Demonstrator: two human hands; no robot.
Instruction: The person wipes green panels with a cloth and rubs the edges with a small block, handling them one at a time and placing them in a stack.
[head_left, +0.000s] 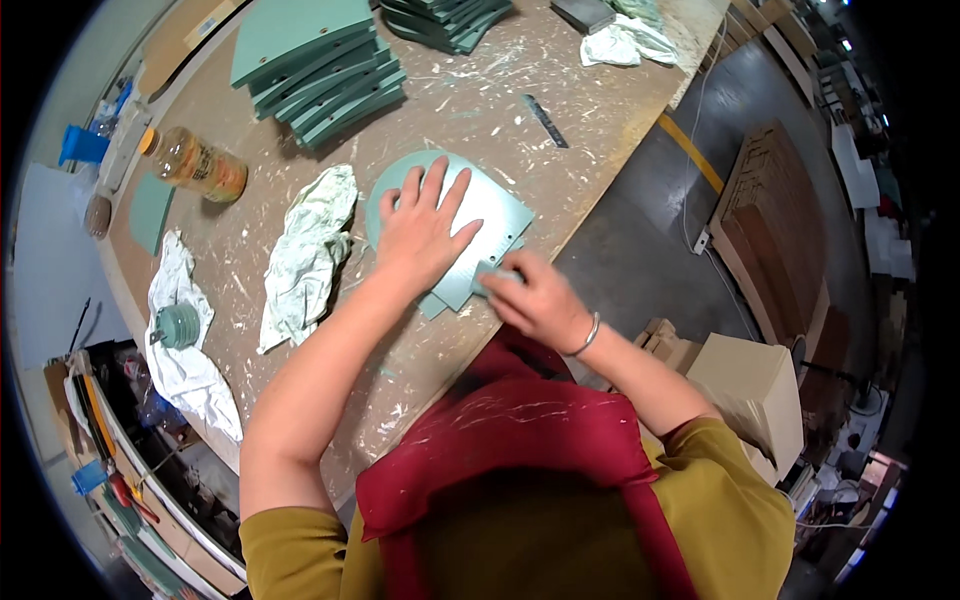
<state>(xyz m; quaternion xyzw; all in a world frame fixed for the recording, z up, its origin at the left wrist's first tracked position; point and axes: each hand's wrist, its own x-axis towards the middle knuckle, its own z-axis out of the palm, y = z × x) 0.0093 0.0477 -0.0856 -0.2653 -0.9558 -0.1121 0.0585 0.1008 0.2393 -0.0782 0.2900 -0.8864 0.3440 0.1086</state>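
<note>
My left hand lies flat with fingers spread on a pale green panel. The panel has one rounded end and a straight edge with small dark holes; at least one similar piece shows beneath it. At that straight edge, my right hand is closed round a small grey-green pad. The hand is slightly blurred, and the fingers partly cover the pad, so its exact kind is unclear. A crumpled white cloth with green stains lies left of the panel.
Stacks of green panels and curved green pieces stand at the back. A dark flat strip lies beyond my hands. To the left are an orange-capped bottle and a green jar on a cloth. Cardboard boxes stand at right.
</note>
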